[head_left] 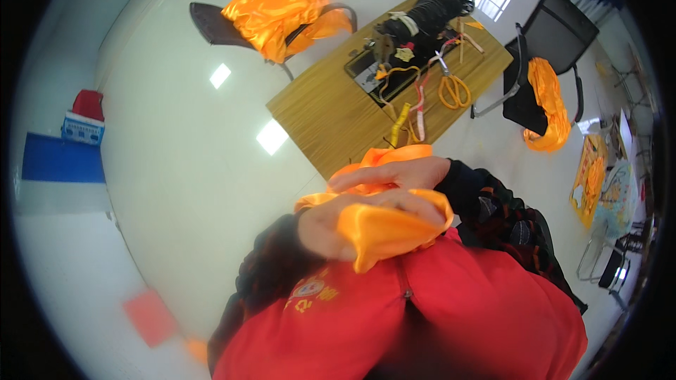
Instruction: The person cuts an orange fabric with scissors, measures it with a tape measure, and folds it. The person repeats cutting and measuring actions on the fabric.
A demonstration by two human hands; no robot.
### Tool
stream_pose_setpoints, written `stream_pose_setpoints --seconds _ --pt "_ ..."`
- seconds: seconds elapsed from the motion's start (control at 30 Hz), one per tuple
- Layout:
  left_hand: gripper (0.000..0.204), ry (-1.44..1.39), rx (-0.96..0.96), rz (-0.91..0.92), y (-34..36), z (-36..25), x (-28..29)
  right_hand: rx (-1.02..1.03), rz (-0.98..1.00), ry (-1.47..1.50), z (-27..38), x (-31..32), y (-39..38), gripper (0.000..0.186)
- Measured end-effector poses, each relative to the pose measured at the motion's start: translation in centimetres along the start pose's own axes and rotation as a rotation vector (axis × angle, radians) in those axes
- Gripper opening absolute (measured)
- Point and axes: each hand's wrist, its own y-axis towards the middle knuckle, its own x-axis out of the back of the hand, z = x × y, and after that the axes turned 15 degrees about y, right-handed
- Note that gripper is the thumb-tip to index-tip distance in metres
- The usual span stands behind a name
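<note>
In front of my red apron (486,281) my two hands are close together on a crumpled piece of shiny orange satin cloth (387,232). My left hand (325,226) is closed round the cloth, its fingers partly covered by a fold. Just beyond it, my right hand (412,172) reaches across from the right and grips the same cloth, with some of its fingers hidden. More orange fabric bulges past the right hand toward the wooden table (303,112).
On the table stand a black sewing machine (422,17), orange-handled scissors (454,90) and a yellow-and-pink measuring tape (400,123). Orange cloth (282,7) is heaped on a chair at the far left. A black chair (556,35) at the right holds another orange cloth (549,105).
</note>
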Motion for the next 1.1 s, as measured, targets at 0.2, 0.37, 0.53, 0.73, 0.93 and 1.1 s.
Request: stream_pose_setpoints --seconds 0.2,0.37,0.53,0.73,0.93,1.1 --pt "0.075 -0.038 0.088 0.204 3.9 -0.6 -1.6 0.172 0.088 0.073 -1.0 -1.3 -3.6 0.056" --pt "0.039 -0.178 -0.135 0.306 5.3 0.5 -3.1 0.313 -0.139 -0.029 -2.6 -3.4 -4.6 0.052" --pt "0.024 -0.229 -0.203 0.518 4.3 0.4 -3.0 0.266 -0.255 0.095 -6.8 -3.5 -1.8 0.054" --pt "0.02 -0.345 -0.14 0.613 -1.6 -1.4 -1.8 0.193 -0.64 0.199 -10.9 -5.9 1.0 0.039" --pt "0.027 -0.283 0.122 0.478 -7.9 -4.5 0.1 0.415 -1.013 -0.007 -13.0 -13.3 -2.3 0.039" --pt "0.051 -0.019 0.418 0.016 -8.6 -7.1 1.7 0.527 -1.783 -0.44 -12.8 -20.9 -6.0 0.041"
